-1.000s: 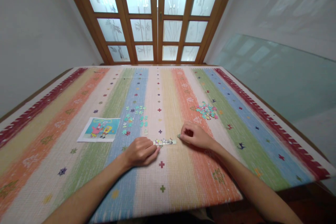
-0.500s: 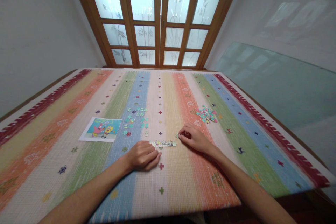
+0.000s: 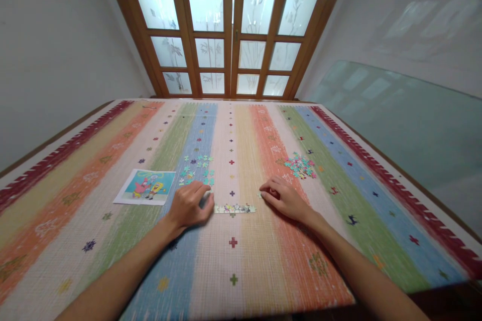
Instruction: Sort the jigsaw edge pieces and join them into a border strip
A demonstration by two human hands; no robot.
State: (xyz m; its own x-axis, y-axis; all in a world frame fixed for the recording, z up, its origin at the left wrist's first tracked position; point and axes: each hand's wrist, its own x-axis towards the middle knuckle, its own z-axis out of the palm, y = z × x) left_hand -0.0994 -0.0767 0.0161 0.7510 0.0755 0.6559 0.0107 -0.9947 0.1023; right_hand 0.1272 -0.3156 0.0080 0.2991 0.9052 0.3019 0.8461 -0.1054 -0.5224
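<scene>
My right hand (image 3: 285,199) pinches a small pale puzzle piece (image 3: 259,194) between thumb and fingertips, just above the right end of a joined strip of puzzle pieces (image 3: 235,208). Beyond the strip's left end, my left hand (image 3: 191,204) hovers low with curled fingers, its thumb apart from the index finger and nothing visible between them. Loose teal puzzle pieces (image 3: 205,162) lie spread out just beyond this hand, which hides some of them. To its left rests a printed cartoon picture (image 3: 148,187) on white paper.
A heap of mixed puzzle pieces (image 3: 300,165) lies past my right hand. The striped tablecloth (image 3: 233,261) covers the table, whose front edge is close to me. A wood-framed glass door (image 3: 231,30) stands behind, and a glass panel (image 3: 395,110) leans at the right wall.
My left hand has moved left and slightly away from me, off the strip's left end, and its thumb has parted from the index finger. My right hand stays nearly still with the piece.
</scene>
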